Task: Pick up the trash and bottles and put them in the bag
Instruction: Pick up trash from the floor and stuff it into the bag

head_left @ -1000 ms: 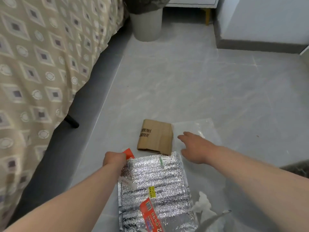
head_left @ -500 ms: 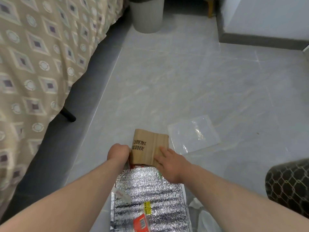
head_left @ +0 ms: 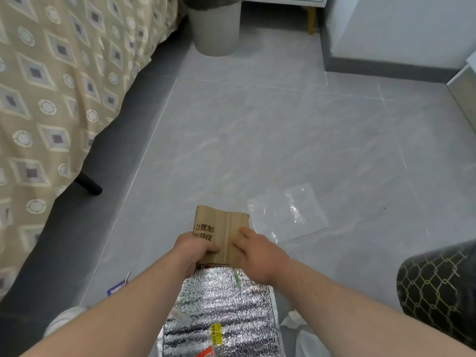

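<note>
A brown folded cardboard piece (head_left: 219,222) with black print is held above the floor at the mouth of a silver foil bag (head_left: 224,305). My left hand (head_left: 192,249) grips the cardboard's near left edge and also holds the bag's top. My right hand (head_left: 255,249) presses its fingers on the cardboard's right side. A clear plastic sheet (head_left: 288,213) lies flat on the floor just right of the cardboard. White crumpled plastic (head_left: 304,331) sits beside the bag at the lower right.
A bed with a patterned cover (head_left: 56,99) runs along the left, with a dark leg (head_left: 88,185) under it. A white bin (head_left: 215,29) stands at the far end. A dark patterned stool (head_left: 438,292) is at the right. A small blue-white scrap (head_left: 118,286) lies left of my arm.
My right hand moved from the clear plastic sheet to the cardboard. Both hands now hold the cardboard, lifted off the floor toward the foil bag's mouth.
</note>
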